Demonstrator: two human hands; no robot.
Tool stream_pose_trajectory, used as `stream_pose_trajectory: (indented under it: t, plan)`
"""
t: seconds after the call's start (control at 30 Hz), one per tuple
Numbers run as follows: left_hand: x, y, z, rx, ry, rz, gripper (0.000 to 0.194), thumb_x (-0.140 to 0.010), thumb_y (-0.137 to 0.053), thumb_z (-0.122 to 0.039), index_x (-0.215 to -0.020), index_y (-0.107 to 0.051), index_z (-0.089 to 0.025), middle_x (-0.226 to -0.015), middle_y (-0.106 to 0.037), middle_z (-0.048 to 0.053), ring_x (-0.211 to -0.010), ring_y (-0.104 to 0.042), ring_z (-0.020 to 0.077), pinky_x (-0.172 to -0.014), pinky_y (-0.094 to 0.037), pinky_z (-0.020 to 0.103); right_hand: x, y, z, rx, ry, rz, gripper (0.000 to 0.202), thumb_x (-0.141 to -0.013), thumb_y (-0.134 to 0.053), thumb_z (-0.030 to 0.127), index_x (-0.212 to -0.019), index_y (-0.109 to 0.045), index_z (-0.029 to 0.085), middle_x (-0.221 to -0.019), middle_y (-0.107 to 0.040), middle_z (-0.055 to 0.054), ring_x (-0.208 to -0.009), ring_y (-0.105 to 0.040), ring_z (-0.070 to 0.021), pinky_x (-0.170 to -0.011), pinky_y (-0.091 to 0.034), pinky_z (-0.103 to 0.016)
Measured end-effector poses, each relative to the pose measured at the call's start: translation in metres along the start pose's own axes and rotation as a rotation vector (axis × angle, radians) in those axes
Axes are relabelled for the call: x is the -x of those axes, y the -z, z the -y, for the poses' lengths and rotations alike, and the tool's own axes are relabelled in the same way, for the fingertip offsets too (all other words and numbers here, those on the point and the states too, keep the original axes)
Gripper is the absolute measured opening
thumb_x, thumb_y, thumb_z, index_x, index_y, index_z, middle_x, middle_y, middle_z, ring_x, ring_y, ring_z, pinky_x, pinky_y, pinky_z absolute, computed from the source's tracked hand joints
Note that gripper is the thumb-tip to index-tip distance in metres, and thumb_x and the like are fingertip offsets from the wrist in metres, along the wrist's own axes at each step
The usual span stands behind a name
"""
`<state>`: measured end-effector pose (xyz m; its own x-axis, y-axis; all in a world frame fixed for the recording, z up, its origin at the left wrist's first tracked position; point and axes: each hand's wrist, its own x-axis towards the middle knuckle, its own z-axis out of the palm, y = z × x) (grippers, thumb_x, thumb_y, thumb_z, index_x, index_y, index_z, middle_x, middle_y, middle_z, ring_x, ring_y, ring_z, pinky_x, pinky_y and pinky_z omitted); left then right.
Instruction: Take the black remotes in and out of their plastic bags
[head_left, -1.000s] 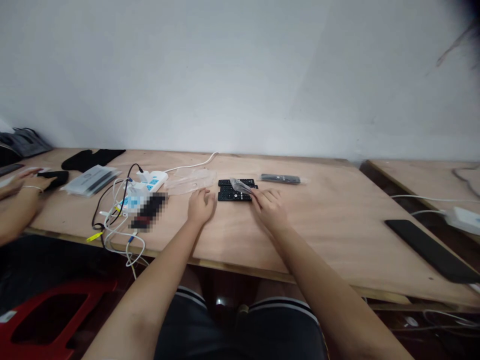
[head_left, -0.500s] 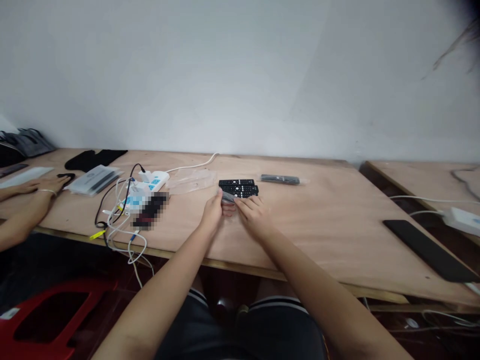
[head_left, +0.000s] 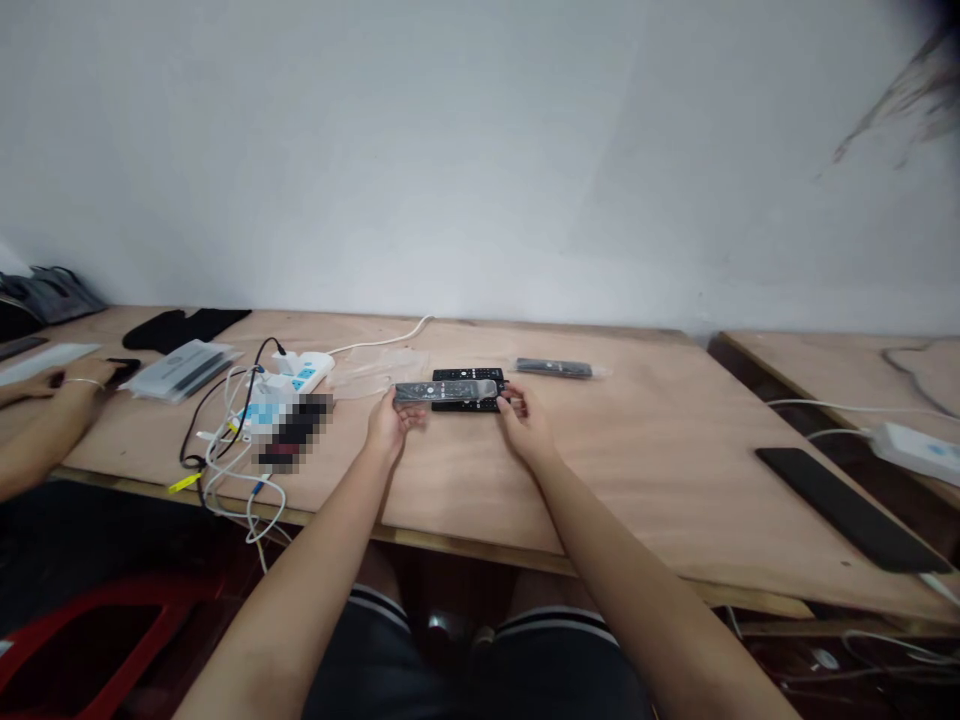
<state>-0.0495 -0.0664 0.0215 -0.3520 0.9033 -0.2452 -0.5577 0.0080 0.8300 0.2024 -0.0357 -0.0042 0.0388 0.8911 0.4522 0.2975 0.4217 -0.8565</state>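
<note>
A black remote control (head_left: 442,391) in a see-through plastic bag (head_left: 487,389) is held level between my hands, button side showing. My left hand (head_left: 386,428) grips its left end, thumb on top. At the right end, my right hand (head_left: 527,422) pinches the loose end of the bag. Behind and beneath the held one, two bare black remotes lie side by side: a far remote (head_left: 469,374) and a near remote (head_left: 466,406), both partly covered from view. Another bagged remote (head_left: 555,368) lies further right on the wooden table (head_left: 600,470).
Crumpled plastic bags (head_left: 379,368) lie left of the remotes. A white power strip (head_left: 311,370) with tangled cables (head_left: 247,490) and a pixelated dark object (head_left: 296,430) sit beyond them. Another person's hand (head_left: 82,385) rests far left near white packets (head_left: 182,370). A black phone-like slab (head_left: 847,510) lies right.
My hands have moved apart, left hand leftward and right hand slightly right. The bagged remote has turned from a slant to lie level, showing its buttons.
</note>
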Motion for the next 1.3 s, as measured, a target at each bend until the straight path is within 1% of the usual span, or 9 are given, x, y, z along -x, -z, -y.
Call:
stream_pose_trajectory:
  t: [0.1,0.27,0.37,0.53,0.7,0.8,0.9,1.0,1.3]
  plan:
    - [-0.005,0.005,0.004,0.001,0.023,0.022,0.028,-0.103,-0.046,-0.033,-0.098,-0.061,-0.01,-0.068,-0.072,0.008,-0.05,-0.067,0.0188,-0.051,-0.053,0.028,-0.002,-0.001,-0.017,-0.165,-0.181,0.095,0.064,-0.079,-0.067,0.073,-0.116,-0.072,0.021,-0.092,-0.074,-0.009,-0.07,-0.062,-0.0199,-0.069,-0.055,-0.038]
    - [-0.003,0.01,0.011,-0.008,-0.006,0.089,0.029,-0.101,-0.054,-0.038,-0.095,-0.061,-0.011,-0.07,-0.072,0.007,-0.051,-0.068,0.0181,-0.051,-0.052,0.027,0.0,0.002,-0.021,-0.274,-0.248,0.131,0.054,-0.074,-0.073,0.072,-0.1,-0.08,0.025,-0.077,-0.071,-0.003,-0.068,-0.061,-0.0183,-0.064,-0.049,-0.032]
    - [0.0,0.012,0.014,-0.052,-0.025,0.121,0.031,-0.099,-0.059,-0.041,-0.094,-0.061,-0.011,-0.071,-0.072,0.007,-0.05,-0.068,0.0185,-0.049,-0.052,0.028,0.002,0.004,-0.017,-0.351,-0.285,0.16,0.054,-0.072,-0.076,0.071,-0.1,-0.08,0.025,-0.074,-0.07,-0.001,-0.067,-0.06,-0.0169,-0.064,-0.047,-0.031]
    - [0.002,0.011,0.015,-0.098,-0.035,0.128,0.031,-0.099,-0.061,-0.041,-0.092,-0.061,-0.011,-0.072,-0.072,0.007,-0.05,-0.069,0.019,-0.046,-0.05,0.027,0.004,0.007,-0.012,-0.428,-0.314,0.194,0.054,-0.069,-0.08,0.07,-0.098,-0.08,0.025,-0.079,-0.07,-0.001,-0.066,-0.058,-0.0145,-0.066,-0.046,-0.03]
    - [0.005,0.011,0.013,-0.108,-0.046,0.153,0.033,-0.097,-0.064,-0.044,-0.093,-0.062,-0.011,-0.075,-0.074,0.008,-0.051,-0.069,0.0193,-0.044,-0.048,0.027,0.006,0.007,-0.007,-0.461,-0.371,0.208,0.052,-0.064,-0.084,0.069,-0.087,-0.075,0.023,-0.081,-0.07,-0.002,-0.066,-0.058,-0.0143,-0.066,-0.047,-0.032]
    - [0.005,0.013,0.014,-0.112,-0.045,0.166,0.036,-0.094,-0.067,-0.048,-0.091,-0.062,-0.012,-0.071,-0.073,0.007,-0.052,-0.07,0.0195,-0.045,-0.048,0.026,0.007,0.008,-0.005,-0.483,-0.36,0.232,0.052,-0.066,-0.084,0.067,-0.094,-0.075,0.025,-0.091,-0.073,-0.002,-0.069,-0.06,-0.0147,-0.07,-0.049,-0.033]
    - [0.005,0.014,0.014,-0.118,-0.045,0.175,0.038,-0.094,-0.067,-0.049,-0.091,-0.063,-0.011,-0.066,-0.071,0.006,-0.052,-0.07,0.0196,-0.046,-0.049,0.026,0.009,0.01,-0.004,-0.477,-0.353,0.257,0.053,-0.071,-0.081,0.066,-0.104,-0.075,0.026,-0.08,-0.071,-0.001,-0.069,-0.061,-0.0161,-0.068,-0.047,-0.033]
    - [0.005,0.013,0.014,-0.125,-0.053,0.17,0.039,-0.094,-0.066,-0.049,-0.091,-0.064,-0.011,-0.069,-0.073,0.008,-0.052,-0.07,0.0193,-0.046,-0.049,0.026,0.009,0.013,-0.005,-0.444,-0.36,0.287,0.053,-0.074,-0.077,0.067,-0.106,-0.076,0.024,-0.07,-0.068,0.0,-0.067,-0.061,-0.0171,-0.065,-0.043,-0.032]
    - [0.008,0.011,0.013,-0.165,-0.028,0.187,0.041,-0.091,-0.069,-0.05,-0.089,-0.065,-0.01,-0.072,-0.075,0.01,-0.054,-0.071,0.0207,-0.047,-0.049,0.027,0.007,0.018,-0.002,-0.432,-0.391,0.333,0.053,-0.072,-0.078,0.07,-0.098,-0.082,0.024,-0.074,-0.071,-0.002,-0.071,-0.06,-0.0166,-0.069,-0.045,-0.032]
